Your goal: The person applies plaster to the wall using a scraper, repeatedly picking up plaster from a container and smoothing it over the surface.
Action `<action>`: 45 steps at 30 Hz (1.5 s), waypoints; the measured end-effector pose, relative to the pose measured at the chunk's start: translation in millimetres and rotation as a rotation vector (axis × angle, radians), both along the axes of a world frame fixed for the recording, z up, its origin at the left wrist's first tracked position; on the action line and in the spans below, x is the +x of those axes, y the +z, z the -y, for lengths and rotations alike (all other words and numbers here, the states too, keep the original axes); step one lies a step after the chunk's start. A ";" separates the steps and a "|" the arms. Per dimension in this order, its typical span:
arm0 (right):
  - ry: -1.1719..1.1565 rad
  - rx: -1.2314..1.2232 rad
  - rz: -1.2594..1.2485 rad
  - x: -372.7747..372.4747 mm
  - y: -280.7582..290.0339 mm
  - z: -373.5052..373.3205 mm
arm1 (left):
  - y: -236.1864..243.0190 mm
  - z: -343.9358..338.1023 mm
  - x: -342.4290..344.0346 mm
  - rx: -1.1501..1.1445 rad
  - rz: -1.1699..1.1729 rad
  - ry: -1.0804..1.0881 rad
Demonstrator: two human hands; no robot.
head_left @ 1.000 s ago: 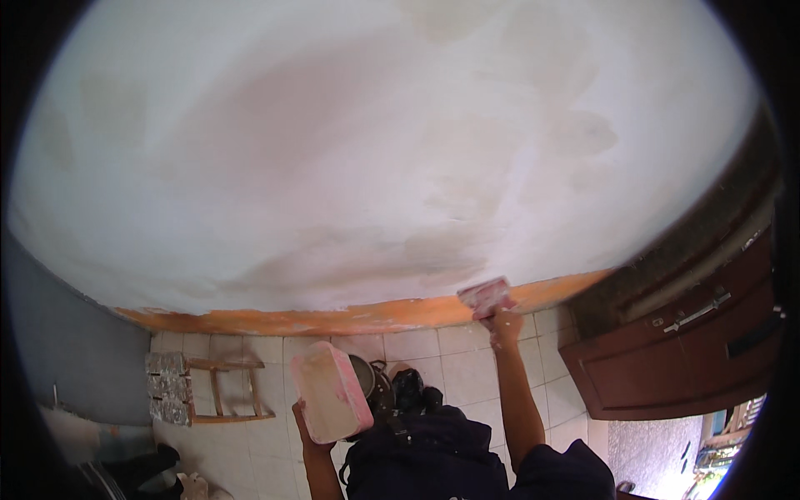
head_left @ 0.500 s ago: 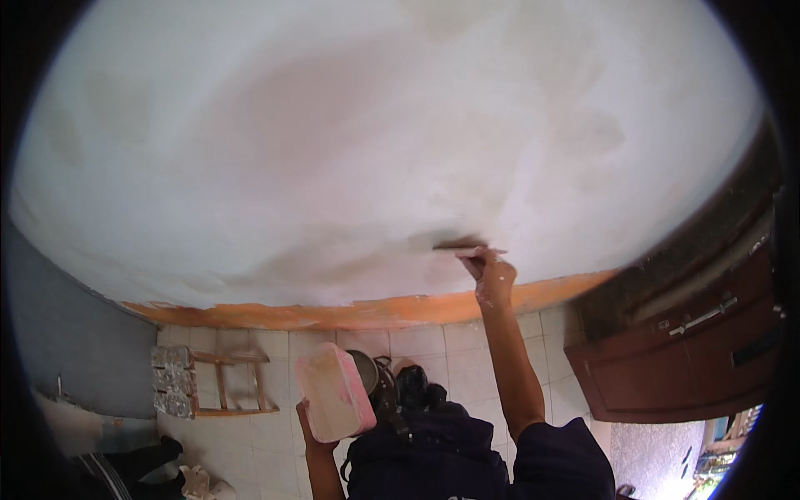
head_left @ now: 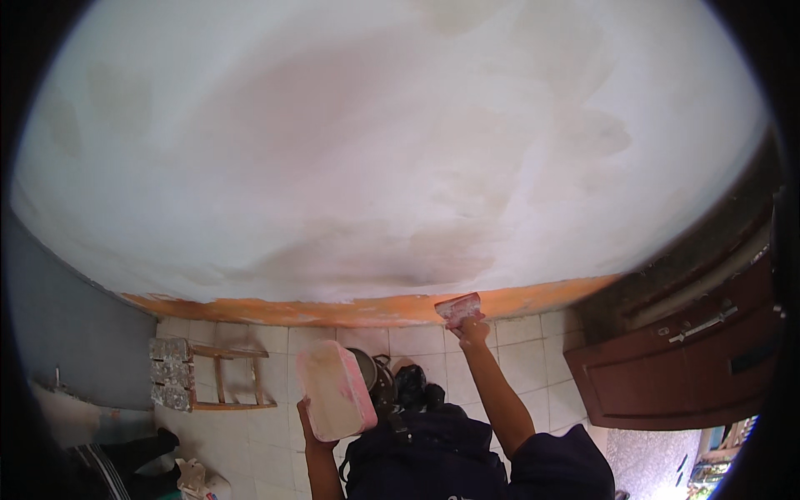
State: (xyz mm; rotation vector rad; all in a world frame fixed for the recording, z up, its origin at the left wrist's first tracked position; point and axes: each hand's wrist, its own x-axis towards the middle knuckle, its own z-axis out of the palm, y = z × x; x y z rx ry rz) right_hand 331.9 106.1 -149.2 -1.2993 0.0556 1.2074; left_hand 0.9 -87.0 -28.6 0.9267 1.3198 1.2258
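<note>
Wall (head_left: 400,150) runs flat & open across upper frame, so I'd say the R hand (head_left: 472,331) w/ its scraper (head_left: 458,309) has a free pass there. Lower ctr's tight: tub (head_left: 359,387) in L hand (head_left: 308,429), round container (head_left: 383,385) partly behind it. Stool (head_left: 172,375) blocks lower L, door (head_left: 667,362) lower R; bare tile (head_left: 533,358) btwn R arm (head_left: 500,387) & door.

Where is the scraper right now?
In the head view, the scraper is below and right of centre, in the right hand, by the orange wall strip.
</note>
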 end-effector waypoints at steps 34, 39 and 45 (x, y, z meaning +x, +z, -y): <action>-0.010 0.458 0.081 86.9 0.5 -90.8 | 3.4 9.9 1.2 0.007 0.060 0.132; 0.060 0.523 0.184 83.3 151.1 -39.6 | -10.8 -4.1 7.5 -0.124 0.762 0.213; -0.046 0.360 0.180 81.7 167.8 15.2 | -6.9 -6.9 24.3 -0.176 0.706 0.175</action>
